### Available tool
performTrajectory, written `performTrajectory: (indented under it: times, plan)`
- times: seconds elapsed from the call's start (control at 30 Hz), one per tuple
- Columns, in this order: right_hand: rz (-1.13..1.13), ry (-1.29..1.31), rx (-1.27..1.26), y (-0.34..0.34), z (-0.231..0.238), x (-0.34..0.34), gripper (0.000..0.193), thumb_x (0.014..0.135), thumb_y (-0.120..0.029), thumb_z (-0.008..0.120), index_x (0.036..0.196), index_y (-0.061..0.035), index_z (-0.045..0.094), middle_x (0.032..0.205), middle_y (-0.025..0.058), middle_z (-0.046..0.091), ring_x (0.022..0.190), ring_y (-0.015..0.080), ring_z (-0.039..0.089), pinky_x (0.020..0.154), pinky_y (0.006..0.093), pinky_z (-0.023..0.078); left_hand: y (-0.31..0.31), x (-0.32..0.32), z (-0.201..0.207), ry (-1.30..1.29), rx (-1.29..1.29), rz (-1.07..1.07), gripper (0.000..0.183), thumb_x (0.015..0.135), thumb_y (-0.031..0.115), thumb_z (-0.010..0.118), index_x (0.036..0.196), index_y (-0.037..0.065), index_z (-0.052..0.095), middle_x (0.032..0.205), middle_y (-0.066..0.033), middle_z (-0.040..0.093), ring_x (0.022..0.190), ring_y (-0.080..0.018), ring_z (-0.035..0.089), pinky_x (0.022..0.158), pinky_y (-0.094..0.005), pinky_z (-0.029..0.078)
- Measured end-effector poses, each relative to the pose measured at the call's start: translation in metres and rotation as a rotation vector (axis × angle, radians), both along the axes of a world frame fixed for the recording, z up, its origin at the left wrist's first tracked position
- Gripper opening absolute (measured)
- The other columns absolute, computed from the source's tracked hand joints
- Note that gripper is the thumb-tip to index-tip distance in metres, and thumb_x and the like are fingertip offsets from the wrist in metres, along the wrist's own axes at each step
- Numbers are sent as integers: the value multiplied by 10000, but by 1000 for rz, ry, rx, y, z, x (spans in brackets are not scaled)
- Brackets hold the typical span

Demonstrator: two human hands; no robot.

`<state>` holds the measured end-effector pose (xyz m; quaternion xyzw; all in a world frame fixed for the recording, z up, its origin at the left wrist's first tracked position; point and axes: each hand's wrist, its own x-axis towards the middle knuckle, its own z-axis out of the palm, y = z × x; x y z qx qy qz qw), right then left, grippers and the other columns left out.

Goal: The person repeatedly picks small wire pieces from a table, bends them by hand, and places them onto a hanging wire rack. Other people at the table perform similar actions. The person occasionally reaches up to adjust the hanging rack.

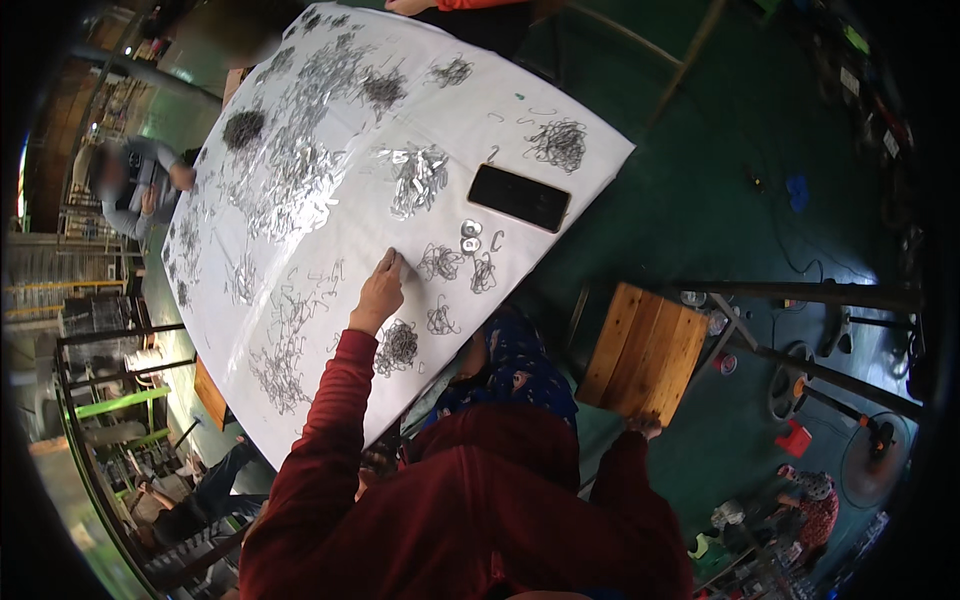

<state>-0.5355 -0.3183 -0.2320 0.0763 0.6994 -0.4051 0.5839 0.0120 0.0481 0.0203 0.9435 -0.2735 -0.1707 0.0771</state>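
Observation:
My left hand (378,298) reaches over the white-covered table (350,205), its fingers close together and fingertips down on the surface. Whether something small is between them is hidden. Beside it lie little heaps of thin bent wire hooks (440,262), and a denser dark heap of hooks (398,346) sits near my wrist. Two round metal discs (470,236) are to the right, below a dark smartphone (519,197). Off the table at the right, my right hand (645,426) grips the near edge of a wooden stool (645,350).
Shiny flat metal pieces (415,180) and more hook piles spread across the table's far side. A person in grey (150,185) is at the left edge; another person's orange sleeve (470,4) shows at the far edge. A standing fan (872,455) is at the lower right.

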Motion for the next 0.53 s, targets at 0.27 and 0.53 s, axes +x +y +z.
performTrajectory:
  times: [0.27, 0.53]
  plan:
    - [262, 468, 154, 17, 4, -10, 465, 943, -337, 464, 1263, -17, 573, 1244, 181, 601, 1116, 324, 571, 899, 407, 486, 5, 24, -8, 111, 56, -9, 577, 787, 10, 621, 1345, -38, 483, 1393, -244, 481, 1329, -341, 436, 1118, -389, 352]
    - [813, 1416, 329, -128, 17, 90, 548, 794, -392, 655, 1269, -132, 574, 1177, 145, 649, 1196, 365, 502, 951, 503, 386, -92, 38, 95, 35, -15, 194, 398, 816, 267, 688, 1162, 71, 677, 1039, -231, 679, 1014, -338, 662, 933, -445, 495]
